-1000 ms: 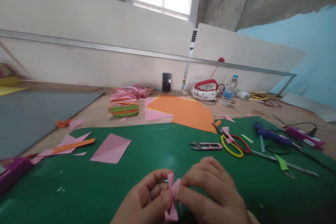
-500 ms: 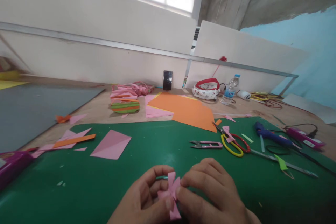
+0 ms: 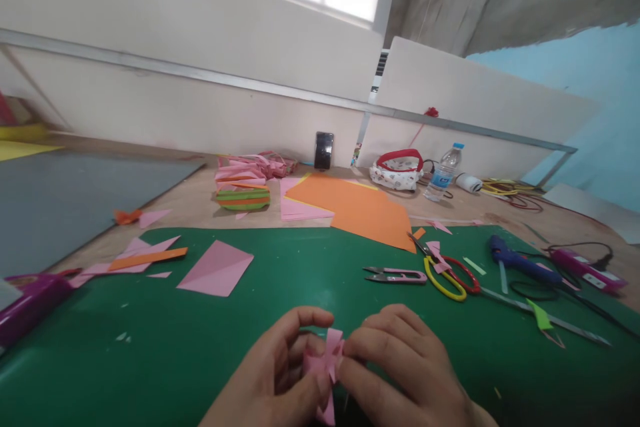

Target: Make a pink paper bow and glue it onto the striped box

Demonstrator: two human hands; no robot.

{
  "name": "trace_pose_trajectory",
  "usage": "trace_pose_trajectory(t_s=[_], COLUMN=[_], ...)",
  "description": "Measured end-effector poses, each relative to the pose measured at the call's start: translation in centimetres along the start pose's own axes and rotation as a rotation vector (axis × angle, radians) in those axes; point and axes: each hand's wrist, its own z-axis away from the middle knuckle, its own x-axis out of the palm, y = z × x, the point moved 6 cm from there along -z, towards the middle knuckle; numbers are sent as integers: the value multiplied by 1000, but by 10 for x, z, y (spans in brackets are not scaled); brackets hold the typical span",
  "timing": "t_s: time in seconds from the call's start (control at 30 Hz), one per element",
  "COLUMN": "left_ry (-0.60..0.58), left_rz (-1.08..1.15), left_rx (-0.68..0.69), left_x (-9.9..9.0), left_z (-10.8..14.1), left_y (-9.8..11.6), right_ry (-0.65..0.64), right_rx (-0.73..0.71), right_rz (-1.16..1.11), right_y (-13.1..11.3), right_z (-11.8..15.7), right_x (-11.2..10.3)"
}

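Between my two hands, above the green mat [image 3: 295,273], is a pink paper flower [image 3: 331,353] with narrow strip petals. The thumb of my left hand [image 3: 285,373] presses on its lower part, with the fingers curled behind. My right hand [image 3: 400,367] pinches a petal at the flower's right side between thumb and forefinger. Part of the flower is hidden by my fingers. Beyond my hands lie pink-handled thread snips [image 3: 397,276] and, to their right, scissors [image 3: 453,278] with yellow and red handles, a pink paper piece on them.
A square of pink paper [image 3: 216,268] and paper scraps lie at left. Orange sheets [image 3: 360,207], a striped pouch [image 3: 243,198], a phone [image 3: 324,150] and a water bottle [image 3: 444,173] stand farther back. A blue glue gun [image 3: 520,263] and a metal ruler [image 3: 550,315] lie at right.
The flower has turned slightly in my fingers, and its upper petal now looks folded over. My left forefinger has lifted a little. The view has shifted slightly.
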Motion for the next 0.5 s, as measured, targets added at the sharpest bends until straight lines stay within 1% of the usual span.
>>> trace_pose_trajectory(t_s=[0.13, 0.27, 0.37, 0.5], left_ry=[-64, -23, 1, -1], left_rz=[19, 8, -58, -146], left_rx=[3, 3, 4, 20], left_x=[3, 7, 10, 10], left_z=[-1, -1, 1, 4], left_y=[-1, 4, 10, 17], right_ry=[10, 16, 31, 30], right_rx=[2, -22, -67, -5], right_rz=[-10, 14, 56, 55], right_y=[0, -2, -5, -2], right_z=[2, 1, 1, 2], right_x=[1, 1, 0, 2])
